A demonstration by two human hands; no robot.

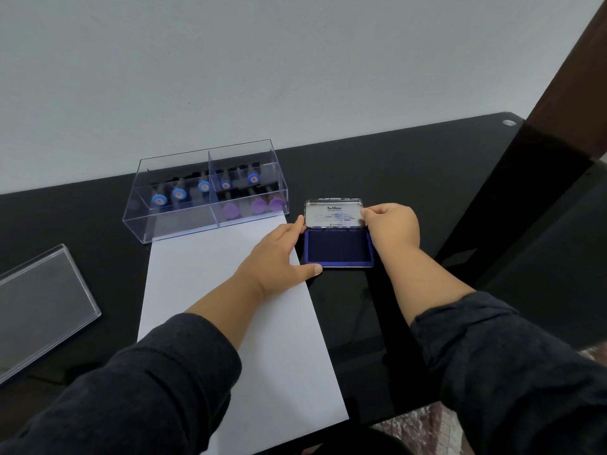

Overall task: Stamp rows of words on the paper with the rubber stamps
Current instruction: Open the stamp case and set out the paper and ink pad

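Observation:
A blank white sheet of paper (230, 307) lies on the black table. To its right sits a blue ink pad (338, 249) with its metal lid (333, 213) raised. My left hand (279, 257) holds the pad's left side, thumb at the front corner and a finger at the hinge. My right hand (392, 224) pinches the lid's right edge. Behind the paper stands a clear plastic box (184, 221) with blue-capped stamps (179, 193) and purple-capped stamps (259, 205) inside.
The box's clear lid (42, 307) lies at the left edge of the black glass table (427, 178). A dark wooden post (565, 77) rises at the right. A white wall stands behind the table.

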